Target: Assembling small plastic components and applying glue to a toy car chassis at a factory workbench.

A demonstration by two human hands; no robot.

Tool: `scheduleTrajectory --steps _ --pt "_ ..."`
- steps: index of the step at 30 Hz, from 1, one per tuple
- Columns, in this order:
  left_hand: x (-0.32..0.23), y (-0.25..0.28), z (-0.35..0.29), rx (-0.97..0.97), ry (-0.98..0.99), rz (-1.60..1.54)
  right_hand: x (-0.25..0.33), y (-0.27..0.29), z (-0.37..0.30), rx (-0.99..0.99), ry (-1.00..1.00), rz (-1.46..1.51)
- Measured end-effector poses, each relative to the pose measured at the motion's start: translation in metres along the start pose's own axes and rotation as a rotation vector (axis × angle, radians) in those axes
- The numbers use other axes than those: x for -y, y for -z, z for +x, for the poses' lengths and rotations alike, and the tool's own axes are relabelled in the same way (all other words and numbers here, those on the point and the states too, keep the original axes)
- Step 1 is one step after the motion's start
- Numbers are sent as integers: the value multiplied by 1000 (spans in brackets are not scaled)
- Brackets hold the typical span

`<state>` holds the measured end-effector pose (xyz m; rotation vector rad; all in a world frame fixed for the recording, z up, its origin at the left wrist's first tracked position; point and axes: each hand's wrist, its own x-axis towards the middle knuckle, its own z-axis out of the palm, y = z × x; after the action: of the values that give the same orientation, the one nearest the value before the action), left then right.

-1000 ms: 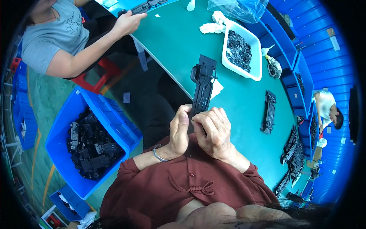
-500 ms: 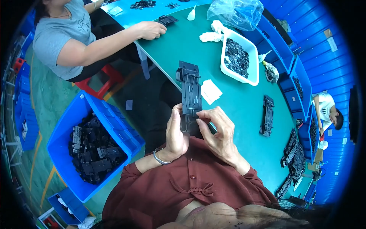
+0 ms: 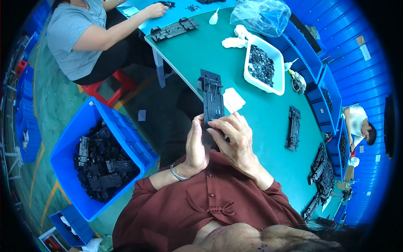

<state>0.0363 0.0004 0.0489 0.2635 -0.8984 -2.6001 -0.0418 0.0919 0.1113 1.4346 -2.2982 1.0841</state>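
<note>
- The green table (image 3: 252,122) curves away to the upper left, with blue shelving along its far right edge and a green floor on the left.
- A blue crate (image 3: 75,138) of black plastic parts sits on the floor at the person's left; a co-worker in a grey shirt (image 3: 75,38) sits at the next bench.
- A white tray (image 3: 277,63) of small black pieces rests on the table, a clear bag (image 3: 260,14) beyond it and a white card (image 3: 233,100) nearer.
- The long black plastic frame (image 3: 212,98) is held above the table's near edge, its long axis running straight away from the person, the wider end farthest.
- Another black frame (image 3: 293,128) lies flat to the right.
- The left hand (image 3: 196,145) clasps the frame's near end from the left, fingers together.
- The right hand (image 3: 235,140) closes on it from the right, fingertips pressed onto its top face.
</note>
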Motion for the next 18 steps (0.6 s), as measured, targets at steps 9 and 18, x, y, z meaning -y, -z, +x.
scheduleTrajectory --steps 9,18 --pt "2 3 0 25 -30 55 -4 -7 0 16 58 -62" --pt "-3 7 4 115 -185 378 -1 -1 0 61 148 -168"
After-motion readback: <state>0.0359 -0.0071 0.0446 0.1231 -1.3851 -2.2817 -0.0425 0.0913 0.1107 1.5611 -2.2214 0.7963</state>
